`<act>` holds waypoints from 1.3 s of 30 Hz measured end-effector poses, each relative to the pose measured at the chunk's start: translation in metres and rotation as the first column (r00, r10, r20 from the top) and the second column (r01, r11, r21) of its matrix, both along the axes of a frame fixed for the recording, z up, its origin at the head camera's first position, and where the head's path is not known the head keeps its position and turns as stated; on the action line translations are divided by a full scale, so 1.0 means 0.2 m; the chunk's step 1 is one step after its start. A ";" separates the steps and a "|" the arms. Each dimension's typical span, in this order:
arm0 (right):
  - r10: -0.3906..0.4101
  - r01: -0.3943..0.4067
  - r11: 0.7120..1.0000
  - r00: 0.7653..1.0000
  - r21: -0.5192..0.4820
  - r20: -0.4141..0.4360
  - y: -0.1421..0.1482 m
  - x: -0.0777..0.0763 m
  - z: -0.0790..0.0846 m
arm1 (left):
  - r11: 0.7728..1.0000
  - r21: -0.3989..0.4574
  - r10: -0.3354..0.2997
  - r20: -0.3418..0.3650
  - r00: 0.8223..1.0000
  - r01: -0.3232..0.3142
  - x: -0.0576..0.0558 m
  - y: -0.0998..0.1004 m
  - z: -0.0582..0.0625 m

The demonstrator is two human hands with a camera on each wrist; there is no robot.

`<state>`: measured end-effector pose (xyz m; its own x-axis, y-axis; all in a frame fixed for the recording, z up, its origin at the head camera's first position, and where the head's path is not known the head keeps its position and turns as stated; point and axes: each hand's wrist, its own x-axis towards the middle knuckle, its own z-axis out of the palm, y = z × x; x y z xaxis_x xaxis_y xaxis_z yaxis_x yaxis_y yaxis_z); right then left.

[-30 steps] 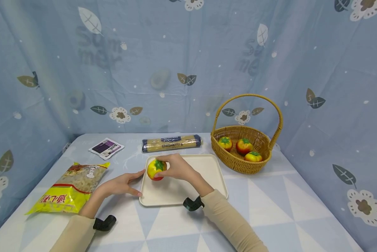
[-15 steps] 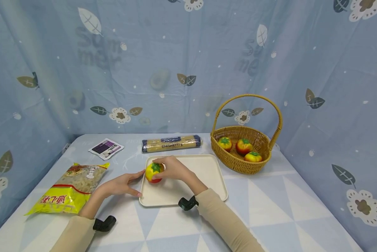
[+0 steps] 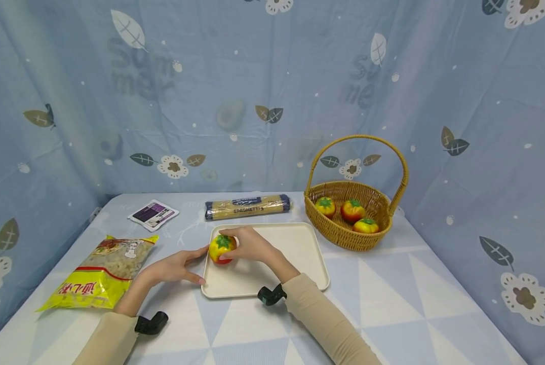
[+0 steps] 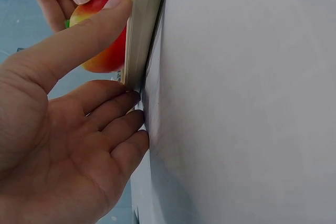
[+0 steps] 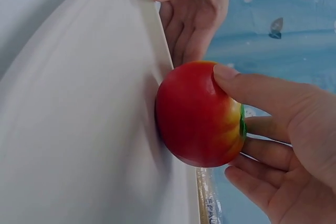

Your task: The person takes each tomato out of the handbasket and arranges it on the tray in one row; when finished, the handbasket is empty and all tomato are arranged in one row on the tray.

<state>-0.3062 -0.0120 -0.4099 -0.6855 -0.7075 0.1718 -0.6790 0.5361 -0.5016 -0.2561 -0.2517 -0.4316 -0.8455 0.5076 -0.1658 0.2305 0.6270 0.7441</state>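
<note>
My right hand holds a red and yellow tomato with a green top between thumb and fingers. The tomato touches the left part of a cream rectangular tray, as the right wrist view shows. At the tray's left edge rests my left hand, fingers spread and extended. Its thumb lies at the rim, and the other fingertips touch the tray's side near the table. In the head view, the right fingers partly cover the tomato.
A wicker basket with a tall handle stands at the back right, holding three similar tomatoes. Behind the tray lies a spaghetti pack. A yellow bag of pasta and a small white and purple packet are on the left.
My right hand has shifted the tomato slightly left and toward me on the tray, then stayed nearly still over the last half second. The left hand has kept its place.
</note>
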 end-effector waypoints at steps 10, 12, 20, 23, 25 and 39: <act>-0.013 0.013 1.000 1.000 0.006 0.017 0.02 -0.01 -0.01 | 1.000 -0.009 -0.010 -0.009 1.000 0.010 0.00 0.00 0.01; -0.008 0.008 1.000 1.000 0.008 0.013 0.02 -0.02 -0.01 | 1.000 -0.013 -0.015 -0.016 1.000 0.015 0.00 0.01 0.01; -0.006 0.006 1.000 1.000 0.016 0.001 0.02 -0.01 0.00 | 1.000 -0.004 -0.009 -0.004 1.000 0.009 0.00 0.01 0.02; 0.003 -0.002 1.000 1.000 0.020 -0.010 0.03 -0.01 0.01 | 1.000 0.003 -0.005 0.005 1.000 0.005 0.00 0.00 0.02; 0.007 -0.006 1.000 1.000 0.019 -0.011 0.03 -0.01 0.00 | 1.000 0.002 -0.007 0.006 1.000 0.007 0.00 0.00 0.02; 0.003 -0.003 1.000 1.000 0.021 0.010 0.04 0.00 0.03 | 1.000 0.001 0.002 0.015 1.000 -0.002 0.00 0.00 0.01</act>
